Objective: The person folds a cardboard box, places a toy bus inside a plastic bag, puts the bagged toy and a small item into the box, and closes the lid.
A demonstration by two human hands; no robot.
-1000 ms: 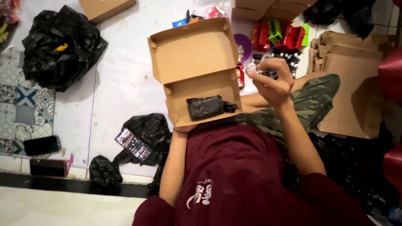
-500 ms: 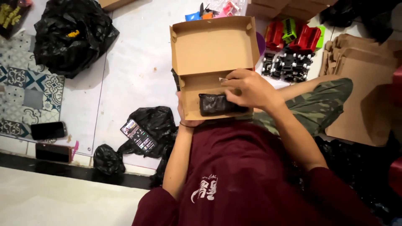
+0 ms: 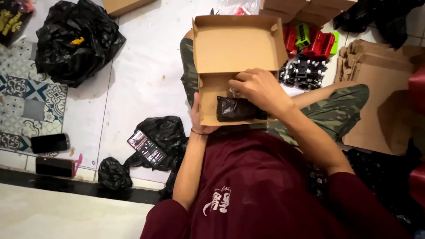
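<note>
Head view, left hand (image 3: 198,118) holds cardboard box (image 3: 237,48), right hand (image 3: 259,88) inside

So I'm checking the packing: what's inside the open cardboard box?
A black wrapped packet lies in the cardboard box. The right hand reaches in, hiding whatever lies beneath it. The left hand supports the box.

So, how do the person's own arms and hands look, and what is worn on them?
Both arms come out of short dark red sleeves; the forearms are bare. The left hand has a thin dark band at the wrist. The right hand wears no glove; no ring or watch shows.
</note>
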